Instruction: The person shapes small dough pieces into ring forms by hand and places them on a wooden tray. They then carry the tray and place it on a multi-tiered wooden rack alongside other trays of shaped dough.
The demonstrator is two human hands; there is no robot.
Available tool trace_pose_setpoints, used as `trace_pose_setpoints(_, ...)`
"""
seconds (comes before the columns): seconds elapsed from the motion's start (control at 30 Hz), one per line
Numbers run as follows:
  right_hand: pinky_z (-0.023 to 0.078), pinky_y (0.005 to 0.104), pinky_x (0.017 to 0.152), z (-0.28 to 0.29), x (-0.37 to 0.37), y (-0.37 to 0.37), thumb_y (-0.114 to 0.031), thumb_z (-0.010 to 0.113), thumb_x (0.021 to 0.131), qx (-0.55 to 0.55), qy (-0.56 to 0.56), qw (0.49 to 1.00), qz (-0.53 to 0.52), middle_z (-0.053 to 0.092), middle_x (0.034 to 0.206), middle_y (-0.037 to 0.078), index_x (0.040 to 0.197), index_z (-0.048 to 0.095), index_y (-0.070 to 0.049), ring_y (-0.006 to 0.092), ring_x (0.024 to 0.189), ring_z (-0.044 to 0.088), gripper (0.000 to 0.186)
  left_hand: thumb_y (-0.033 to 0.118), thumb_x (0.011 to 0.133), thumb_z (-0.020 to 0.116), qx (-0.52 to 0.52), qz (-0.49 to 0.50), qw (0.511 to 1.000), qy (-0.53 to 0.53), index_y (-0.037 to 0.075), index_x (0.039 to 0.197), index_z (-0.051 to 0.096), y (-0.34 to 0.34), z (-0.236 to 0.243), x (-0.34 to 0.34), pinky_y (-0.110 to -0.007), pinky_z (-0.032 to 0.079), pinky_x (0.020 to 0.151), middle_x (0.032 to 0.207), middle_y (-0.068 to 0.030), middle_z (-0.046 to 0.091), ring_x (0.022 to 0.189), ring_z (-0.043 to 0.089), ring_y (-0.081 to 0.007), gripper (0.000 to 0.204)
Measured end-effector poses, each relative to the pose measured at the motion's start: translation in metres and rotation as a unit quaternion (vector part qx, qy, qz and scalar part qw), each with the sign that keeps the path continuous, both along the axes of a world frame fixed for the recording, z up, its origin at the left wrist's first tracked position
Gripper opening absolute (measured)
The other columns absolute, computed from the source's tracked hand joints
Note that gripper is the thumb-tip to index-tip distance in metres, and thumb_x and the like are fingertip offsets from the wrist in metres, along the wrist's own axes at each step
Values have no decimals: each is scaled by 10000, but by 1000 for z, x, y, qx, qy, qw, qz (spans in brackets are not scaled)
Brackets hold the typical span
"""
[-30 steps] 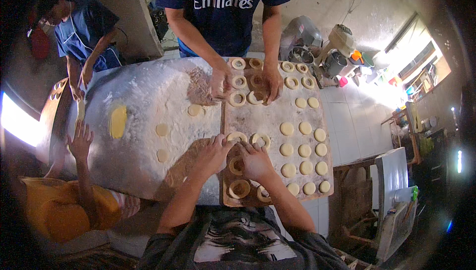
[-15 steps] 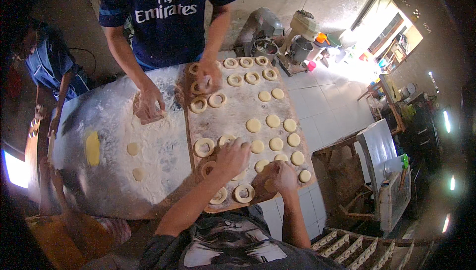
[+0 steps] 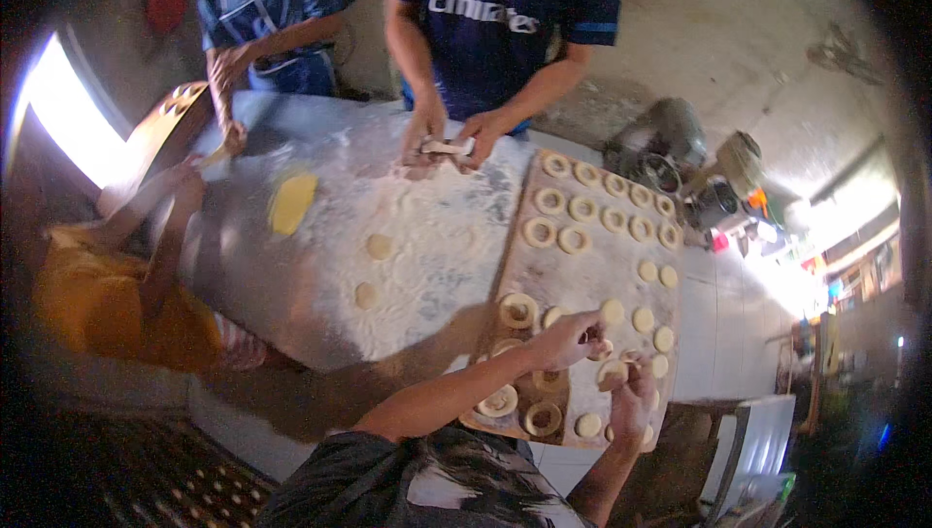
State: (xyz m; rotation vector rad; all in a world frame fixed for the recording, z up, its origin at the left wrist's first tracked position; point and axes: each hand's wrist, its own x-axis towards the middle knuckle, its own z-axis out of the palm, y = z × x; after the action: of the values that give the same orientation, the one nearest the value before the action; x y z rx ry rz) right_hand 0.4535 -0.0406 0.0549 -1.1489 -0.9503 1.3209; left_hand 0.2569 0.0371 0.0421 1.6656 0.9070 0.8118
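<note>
My right hand (image 3: 636, 400) is closed on a pale dough disc (image 3: 612, 375), which it holds tilted above the wooden board (image 3: 594, 274). Just left of it, my left hand (image 3: 571, 340) has curled fingers. Its fingertips come close to another small dough piece (image 3: 602, 348); whether they grip it is hard to make out. Several dough discs (image 3: 643, 319) lie along the board's right side. Dough rings (image 3: 582, 208) stand in rows at its far end, and more rings (image 3: 518, 311) lie at its near left, partly behind my left forearm.
Left of the board is a floured metal table (image 3: 330, 266) with a yellow dough slab (image 3: 292, 203) and two loose discs (image 3: 379, 247). Opposite, a co-worker's hands (image 3: 449, 145) hold a pale piece. Two other people work at the left. Mixers (image 3: 670, 135) stand beyond the board.
The view has swung left, shifting the scene rightward. My right hand now has a disc raised in it, and my hands are closer together. The co-worker's hands opposite have come together around a pale piece.
</note>
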Motion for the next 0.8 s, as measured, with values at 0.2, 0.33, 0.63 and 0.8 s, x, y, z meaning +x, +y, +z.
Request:
trace_pose_setpoints(0.2,510,271,819,-9,-142,96,-14,686,852,34,-275,926,257,667,1000,67,1136,640,18,137,906,627,290,99,919,605,134,187,969,86,48,1027,584,-60,-1,-183,-423,492,834,989,-148,597,968,595,-324,121)
trace_pose_setpoints(0.33,522,332,806,-54,-281,124,-131,704,860,46,-315,852,416,694,1007,91,1104,662,-6,211,899,668,278,77,902,597,20,199,951,234,61,1069,580,-100,-30,-252,-475,488,864,1072,-170,561,1023,577,-371,168)
trace_pose_setpoints(0.63,510,461,893,-66,-344,104,-299,687,877,36,-518,774,364,661,1059,145,1153,573,-76,376,1005,643,372,188,938,597,61,427,854,292,20,1175,576,-93,-64,-284,-480,518,837,937,-212,641,834,647,-413,291)
trace_pose_setpoints(0.8,531,386,822,-61,-335,104,-130,755,826,-36,-188,910,367,630,1008,126,1184,510,-59,262,972,642,439,222,934,649,92,402,891,192,1,1133,607,-67,-53,-295,-418,558,743,947,-215,686,821,694,-361,301)
